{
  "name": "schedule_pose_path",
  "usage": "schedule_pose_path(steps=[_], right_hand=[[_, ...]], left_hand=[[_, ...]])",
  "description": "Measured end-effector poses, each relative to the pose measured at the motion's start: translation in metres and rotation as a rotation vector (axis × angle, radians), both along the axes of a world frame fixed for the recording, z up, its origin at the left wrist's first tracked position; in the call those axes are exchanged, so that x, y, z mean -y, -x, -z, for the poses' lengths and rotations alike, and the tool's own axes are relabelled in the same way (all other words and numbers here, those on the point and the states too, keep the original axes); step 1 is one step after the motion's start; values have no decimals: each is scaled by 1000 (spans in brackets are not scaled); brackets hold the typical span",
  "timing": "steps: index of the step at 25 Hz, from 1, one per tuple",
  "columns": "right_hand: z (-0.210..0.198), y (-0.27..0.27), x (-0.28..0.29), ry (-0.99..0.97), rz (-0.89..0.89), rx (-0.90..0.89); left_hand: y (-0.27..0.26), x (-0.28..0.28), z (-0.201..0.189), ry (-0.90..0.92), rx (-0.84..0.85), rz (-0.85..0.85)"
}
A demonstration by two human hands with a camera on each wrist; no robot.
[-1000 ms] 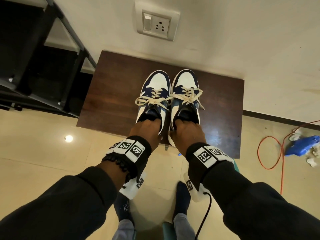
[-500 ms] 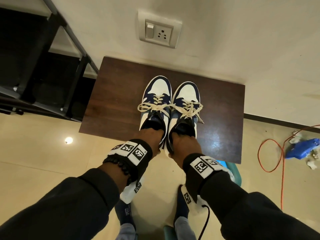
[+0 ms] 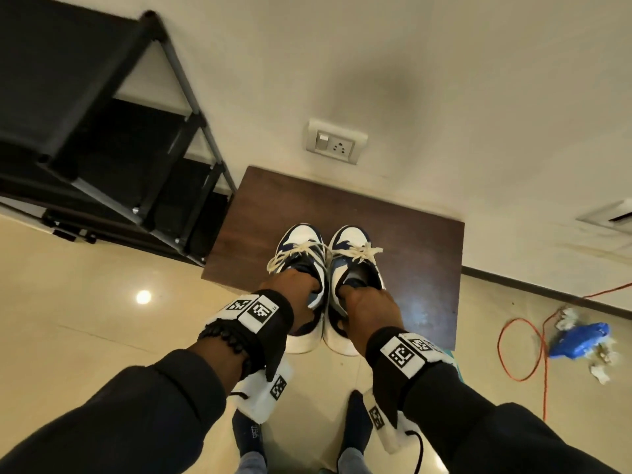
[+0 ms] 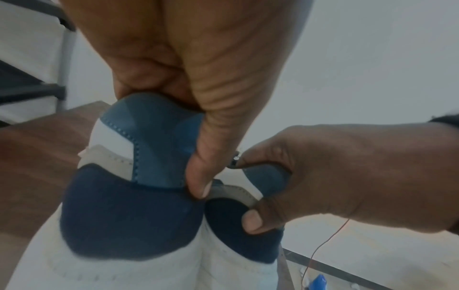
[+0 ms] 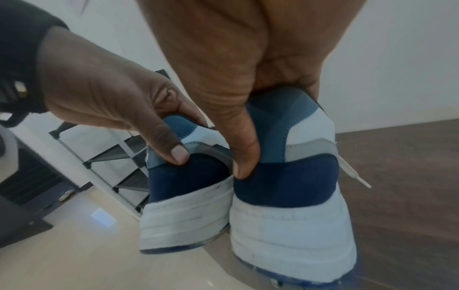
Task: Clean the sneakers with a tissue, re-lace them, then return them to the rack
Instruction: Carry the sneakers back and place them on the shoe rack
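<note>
Two navy, blue and white sneakers with cream laces are held side by side, toes pointing to the wall. My left hand (image 3: 294, 289) grips the heel collar of the left sneaker (image 3: 302, 248), fingers inside and thumb (image 4: 198, 182) down the back. My right hand (image 3: 367, 302) grips the right sneaker (image 3: 355, 249) the same way, thumb (image 5: 244, 157) on the heel. Both heels (image 5: 285, 196) hang past the near edge of the dark wooden table (image 3: 417, 241), and the soles look lifted off it. The black shoe rack (image 3: 102, 138) stands to the left.
A wall socket (image 3: 337, 142) sits above the table. On the floor at right lie an orange cable (image 3: 523, 340), a blue object (image 3: 581, 340) and crumpled white scraps (image 3: 600, 372). My socked feet (image 3: 249, 436) stand on the pale tiles below my arms.
Both hands have drawn the sneakers toward me and up, so the heels now overhang the table's near edge. The head view has risen and shows more of the rack.
</note>
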State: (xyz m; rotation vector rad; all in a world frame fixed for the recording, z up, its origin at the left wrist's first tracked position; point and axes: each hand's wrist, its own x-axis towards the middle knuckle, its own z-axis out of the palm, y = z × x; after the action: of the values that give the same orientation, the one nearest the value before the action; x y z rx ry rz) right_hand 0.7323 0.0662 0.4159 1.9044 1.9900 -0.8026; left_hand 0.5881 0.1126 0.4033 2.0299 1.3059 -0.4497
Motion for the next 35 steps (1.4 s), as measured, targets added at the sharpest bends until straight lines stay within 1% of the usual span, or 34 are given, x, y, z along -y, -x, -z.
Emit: schedule_pose_path(steps=[4,8,10,14,17,21,26,29,33,35], right_hand=[[-68,36,15,-7,-122,-4],[-128,88,28,-15,-217,-30],[-145,114,34,16,-246,-48],[-166,183,45,94,-345,-60],[-172,233,48,144,-354,-85],[-174,299,47,141,-336,-136],[-175,358,37,23,-295,-178],[-167,393,22,-73,-267,-201],[-145,441,-7,-191,-284,-201],[-134,458,-22,-243,-259,-201]], left_hand=[[39,31,-70,-17,-22,-66],[90,66,-132,-68,-110,-132],[117,80,-149,-54,-115,-167],[191,104,-174,7,-110,-213],[245,112,-189,24,-137,-219],[320,111,-208,16,-158,-254],[394,99,-223,-39,-192,-332],[427,84,-218,-78,-215,-354],[465,51,-191,-130,-207,-356],[482,31,-180,-154,-219,-341]])
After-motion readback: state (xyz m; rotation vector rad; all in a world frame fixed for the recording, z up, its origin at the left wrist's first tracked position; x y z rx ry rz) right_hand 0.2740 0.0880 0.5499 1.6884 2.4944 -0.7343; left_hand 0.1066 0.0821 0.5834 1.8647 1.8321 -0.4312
